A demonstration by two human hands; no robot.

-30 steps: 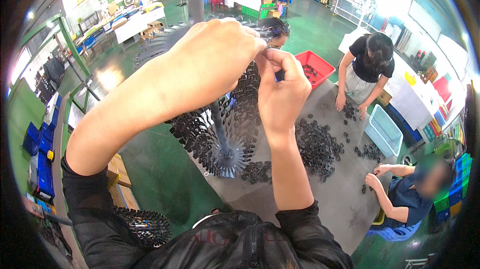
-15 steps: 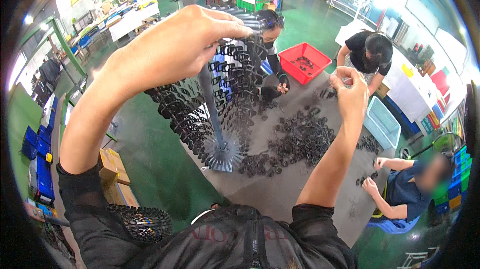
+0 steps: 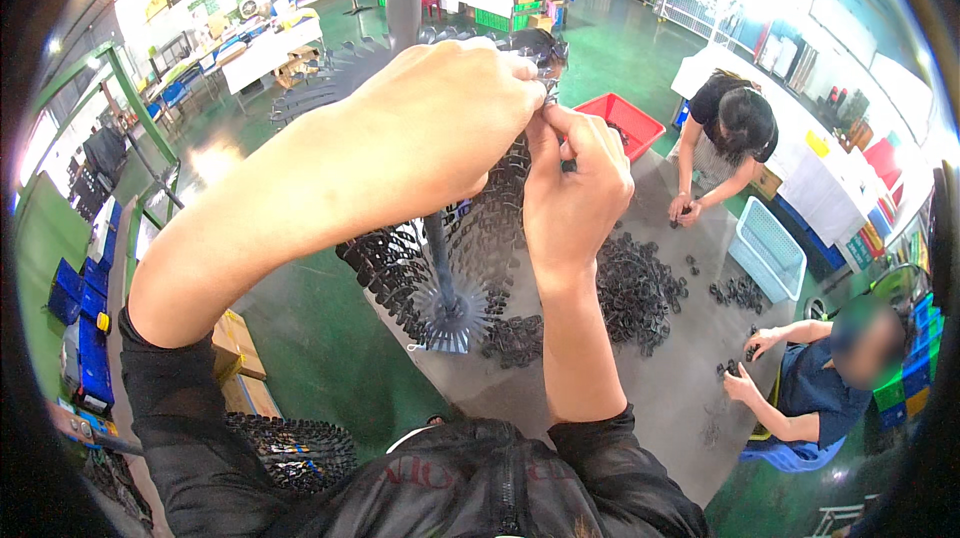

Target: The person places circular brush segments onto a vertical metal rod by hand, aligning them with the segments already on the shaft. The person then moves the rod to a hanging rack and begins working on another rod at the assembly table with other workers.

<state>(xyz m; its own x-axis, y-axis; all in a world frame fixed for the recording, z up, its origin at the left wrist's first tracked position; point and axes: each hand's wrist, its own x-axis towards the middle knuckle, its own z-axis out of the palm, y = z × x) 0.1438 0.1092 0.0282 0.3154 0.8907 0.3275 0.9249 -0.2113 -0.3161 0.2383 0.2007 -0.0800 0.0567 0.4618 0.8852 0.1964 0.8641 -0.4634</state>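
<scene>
A rack with a grey pole (image 3: 436, 243) stands before me, with a slotted upper disc (image 3: 325, 76) and a slotted lower disc (image 3: 447, 313). Strings of small black looped parts (image 3: 385, 263) hang around it. At the upper disc's right edge, my left hand (image 3: 455, 103) is closed, its fingertips meeting those of my right hand (image 3: 580, 173). My right hand is pinched and bent toward the same spot, with a bit of something black showing under its curled fingers. What either hand grips is mostly hidden by the fingers.
Loose black parts (image 3: 640, 293) lie heaped on the grey table (image 3: 600, 403). A red bin (image 3: 640, 128) and a light blue basket (image 3: 768, 248) stand at its far and right sides. Two people (image 3: 735, 123) (image 3: 815, 378) handle black parts; another's dark head (image 3: 540, 48) shows behind my hands.
My right hand has swung left and in to meet my left hand at the disc's edge. My left hand has moved right and slightly down. The person at far right has brought both hands together.
</scene>
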